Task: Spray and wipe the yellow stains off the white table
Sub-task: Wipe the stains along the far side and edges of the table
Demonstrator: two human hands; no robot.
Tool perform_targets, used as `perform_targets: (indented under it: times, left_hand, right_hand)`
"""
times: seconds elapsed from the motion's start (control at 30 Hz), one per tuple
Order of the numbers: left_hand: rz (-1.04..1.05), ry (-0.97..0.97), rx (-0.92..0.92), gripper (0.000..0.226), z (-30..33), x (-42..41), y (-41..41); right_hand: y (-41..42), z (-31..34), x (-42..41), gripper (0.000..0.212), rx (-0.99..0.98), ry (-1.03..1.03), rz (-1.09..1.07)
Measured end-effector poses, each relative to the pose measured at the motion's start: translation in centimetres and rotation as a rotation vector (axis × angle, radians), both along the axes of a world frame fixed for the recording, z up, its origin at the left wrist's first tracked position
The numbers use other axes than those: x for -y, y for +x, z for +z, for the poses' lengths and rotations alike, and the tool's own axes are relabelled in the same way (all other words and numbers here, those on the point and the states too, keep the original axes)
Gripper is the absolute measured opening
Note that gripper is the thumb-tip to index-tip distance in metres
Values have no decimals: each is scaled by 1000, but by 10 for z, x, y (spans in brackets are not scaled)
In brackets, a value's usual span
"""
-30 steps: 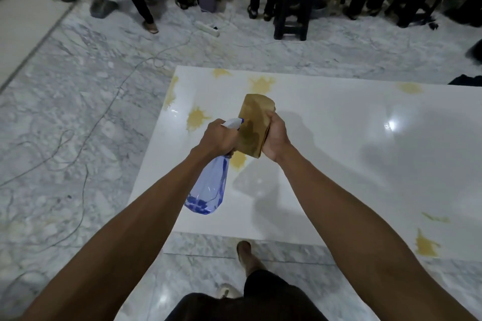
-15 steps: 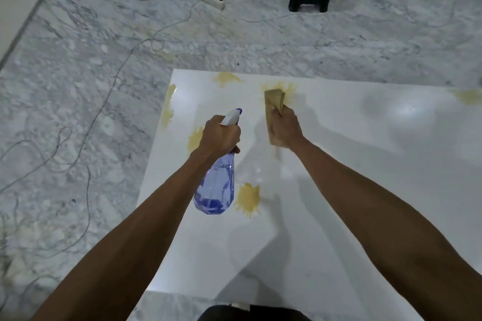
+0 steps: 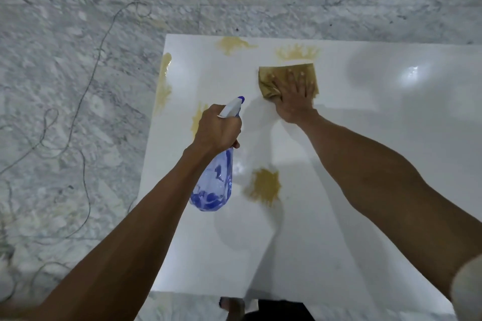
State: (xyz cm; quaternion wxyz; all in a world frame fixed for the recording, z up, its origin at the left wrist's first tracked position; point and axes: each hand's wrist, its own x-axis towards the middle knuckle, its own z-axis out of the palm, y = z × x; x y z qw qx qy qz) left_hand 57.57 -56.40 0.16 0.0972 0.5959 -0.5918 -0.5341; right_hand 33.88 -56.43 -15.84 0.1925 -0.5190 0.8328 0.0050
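Right hand (image 3: 293, 98) flat, fingers spread, pressing brown cloth (image 3: 287, 81) onto white table (image 3: 365, 164), just below far stain (image 3: 297, 52). Left hand (image 3: 217, 129) wrapped round spray bottle (image 3: 215, 185), held above table (nozzle aimed forward). Risks: cloth already yellowed, may smear residue instead of lifting it; near stain (image 3: 263, 186) and left-edge stain (image 3: 164, 81) untouched, may get skipped.

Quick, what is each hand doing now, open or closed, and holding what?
Left hand: closed around the spray bottle.
Right hand: open, fingers spread flat, pressing the cloth on the white table.
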Motion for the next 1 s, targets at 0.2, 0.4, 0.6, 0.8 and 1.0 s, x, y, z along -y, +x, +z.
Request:
perform_targets:
  times: [0.2, 0.4, 0.6, 0.8, 1.0]
  left_hand:
    - [-9, 24, -14, 27, 6, -48, 47]
    - [-32, 16, -41, 27, 16, -118, 106]
    - [-72, 25, -11, 30, 19, -185, 158]
    - [-119, 22, 5, 27, 35, -226, 189]
    - [-130, -40, -13, 24, 64, -229, 207]
  right_hand:
    - [70, 4, -82, 64, 24, 32, -12]
    - [148, 14, -186, 61, 39, 77, -6]
    - [223, 31, -291, 61, 137, 72, 21]
    - [260, 64, -327, 51, 457, 163, -163]
    - [271, 141, -316, 50, 1250, -454, -743]
